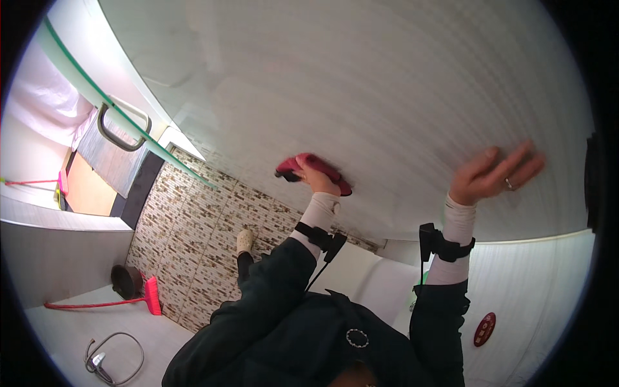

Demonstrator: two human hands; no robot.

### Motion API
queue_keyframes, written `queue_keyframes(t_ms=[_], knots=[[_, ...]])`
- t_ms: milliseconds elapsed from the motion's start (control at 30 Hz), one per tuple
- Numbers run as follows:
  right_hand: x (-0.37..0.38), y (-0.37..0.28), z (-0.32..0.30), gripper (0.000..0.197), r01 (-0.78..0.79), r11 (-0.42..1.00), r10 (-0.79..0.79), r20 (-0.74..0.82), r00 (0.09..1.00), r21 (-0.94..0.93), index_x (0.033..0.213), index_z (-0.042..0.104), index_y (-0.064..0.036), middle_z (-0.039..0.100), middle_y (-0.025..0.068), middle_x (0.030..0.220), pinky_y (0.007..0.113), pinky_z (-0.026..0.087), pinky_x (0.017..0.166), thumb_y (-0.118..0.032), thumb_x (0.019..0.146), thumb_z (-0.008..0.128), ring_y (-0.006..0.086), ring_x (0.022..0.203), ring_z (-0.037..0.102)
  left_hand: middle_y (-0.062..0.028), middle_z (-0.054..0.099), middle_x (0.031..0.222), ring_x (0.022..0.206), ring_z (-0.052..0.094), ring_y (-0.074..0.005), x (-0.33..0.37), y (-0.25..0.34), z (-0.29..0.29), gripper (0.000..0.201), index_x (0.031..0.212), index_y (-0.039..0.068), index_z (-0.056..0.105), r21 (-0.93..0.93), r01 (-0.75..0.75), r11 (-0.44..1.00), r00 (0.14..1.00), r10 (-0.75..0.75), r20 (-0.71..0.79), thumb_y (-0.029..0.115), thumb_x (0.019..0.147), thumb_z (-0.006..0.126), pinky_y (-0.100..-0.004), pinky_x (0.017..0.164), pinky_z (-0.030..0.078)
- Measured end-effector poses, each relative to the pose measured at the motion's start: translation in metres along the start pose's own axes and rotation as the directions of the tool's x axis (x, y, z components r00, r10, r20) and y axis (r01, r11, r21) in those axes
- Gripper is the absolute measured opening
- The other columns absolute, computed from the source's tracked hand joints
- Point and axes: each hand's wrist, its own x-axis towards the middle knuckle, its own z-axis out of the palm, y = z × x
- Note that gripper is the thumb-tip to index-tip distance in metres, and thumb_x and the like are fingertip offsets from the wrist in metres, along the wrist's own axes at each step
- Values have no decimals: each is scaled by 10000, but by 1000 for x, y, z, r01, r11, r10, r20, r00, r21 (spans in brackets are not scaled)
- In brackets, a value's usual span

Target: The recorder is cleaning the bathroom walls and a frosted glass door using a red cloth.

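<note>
My left hand (317,182) presses a red-pink cloth (314,169) against a white tiled wall (361,84), low down near the mosaic floor. Resting flat on the same wall further right is my right hand (493,174), fingers spread, a ring on one finger, nothing in it. Both wrists carry black straps over white cuffs and dark sleeves.
A glass shower door (77,71) with a metal handle (122,126) stands at the left. A brown mosaic floor (200,238) lies below, with my light shoe (245,240) on it. A pink broom (116,300) and dark dustpan (126,280) lie lower left, beside a coiled hose (113,358).
</note>
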Motion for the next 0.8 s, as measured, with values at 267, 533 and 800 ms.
queue_keyframes(t_ms=[267, 533, 800], knots=[[4, -10, -2, 485, -118, 993, 118, 36, 992, 12, 1370, 449, -47, 269, 232, 1483, 525, 137, 1101, -310, 965, 402, 407, 1391, 196, -213, 65, 1544, 1398, -72, -472, -177, 7, 82, 729, 1418, -26, 283, 49, -914, -403, -120, 382, 916, 383, 883, 561, -679, 1046, -42], [-4, -7, 1, 470, -148, 989, 147, 48, 988, 7, 1354, 480, -86, 262, 228, 1486, 566, 94, 1101, -278, 927, 443, 433, 1386, 198, 31, 522, 1206, 1292, 324, -288, -63, 43, 14, 361, 1187, 298, 618, -722, -431, -541, -488, -533, 691, 347, 830, 624, -743, 959, 182], [-20, -2, -31, 485, -189, 960, 159, 152, 975, 207, 1366, 450, -87, 305, 174, 1482, 525, 134, 1111, -143, 888, 513, 362, 1399, 222, 27, 532, 1265, 1272, 356, -365, -71, 133, 77, 300, 1079, 233, 653, -644, -375, -667, -438, -484, 757, 282, 783, 651, -731, 1014, 141]])
